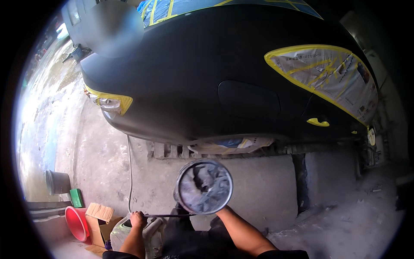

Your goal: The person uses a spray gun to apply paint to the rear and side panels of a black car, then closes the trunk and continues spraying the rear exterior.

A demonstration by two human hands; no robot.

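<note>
1. I see my right hand raised below a black car, its fingers hidden behind the round grey paint-smeared cup it carries, so I cannot tell how they close.
2. My left hand sits left of the cup, fingers clamped together on a thin dark rod that runs toward the cup's base.
3. A thin hose climbs from near the left hand toward the car's underside.
4. Far left of the cup stand a torn cardboard box, a red bucket, a green box and a grey bucket.
5. On the car, the window and tail lamp are masked with paper and yellow tape.
6. Right of the cup, the concrete floor lies open; a dark gap cuts across it beneath the car.
</note>
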